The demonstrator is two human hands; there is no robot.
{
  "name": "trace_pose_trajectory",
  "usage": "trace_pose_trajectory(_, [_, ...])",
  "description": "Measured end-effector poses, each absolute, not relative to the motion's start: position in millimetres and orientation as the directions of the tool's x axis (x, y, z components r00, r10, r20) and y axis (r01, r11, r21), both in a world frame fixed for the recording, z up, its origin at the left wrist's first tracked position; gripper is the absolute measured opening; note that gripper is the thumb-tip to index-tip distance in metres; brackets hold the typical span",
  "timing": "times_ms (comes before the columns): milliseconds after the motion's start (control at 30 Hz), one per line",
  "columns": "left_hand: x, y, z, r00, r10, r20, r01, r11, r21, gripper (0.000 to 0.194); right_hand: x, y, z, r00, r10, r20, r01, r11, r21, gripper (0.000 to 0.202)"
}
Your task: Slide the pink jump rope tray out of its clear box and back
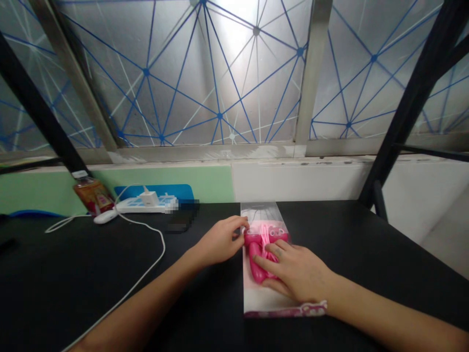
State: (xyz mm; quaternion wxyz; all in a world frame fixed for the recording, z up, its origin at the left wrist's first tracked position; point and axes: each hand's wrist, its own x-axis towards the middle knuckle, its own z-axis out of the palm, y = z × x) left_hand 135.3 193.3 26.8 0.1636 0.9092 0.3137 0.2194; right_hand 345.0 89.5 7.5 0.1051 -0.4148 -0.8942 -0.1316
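A pink jump rope (258, 264), with thick handles and a bundled light pink cord, lies in a long flat plastic package (256, 298) on the black table. The package is clear toward the far end, white and pink nearer, with a patterned purple strip along its near edge. At its left edge, my left hand (222, 239) has its thumb and fingers curled together, pinching the package beside a handle. Flat over the right side of the rope lies my right hand (298, 271), fingers spread, covering part of the cord and the other handle.
Behind on the left stand a drink bottle (93, 194) and a white power strip (132, 204) with a plugged-in charger (149, 198). A white cable (161, 244) runs across the table (351, 244) toward my left arm. Black frame posts (401, 102) rise at both sides.
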Motion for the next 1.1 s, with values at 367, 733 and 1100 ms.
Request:
trace_pose_trajectory(367, [133, 181, 34, 0.752, 0.58, 0.314, 0.46, -0.802, 0.381, 0.023, 346, 91, 12, -0.694, 0.608, 0.386, 0.71, 0.666, 0.228, 0.047])
trace_pose_trajectory(733, [133, 183, 33, 0.758, 0.583, 0.293, 0.463, -0.797, 0.388, 0.025, 351, 69, 23, -0.792, 0.597, 0.125, 0.57, 0.797, -0.198, 0.049])
trace_pose_trajectory(1100, [130, 183, 28, 0.755, 0.565, 0.332, 0.462, -0.818, 0.341, 0.03, 359, 73, 30, -0.729, 0.681, 0.071, 0.648, 0.72, -0.248, 0.051])
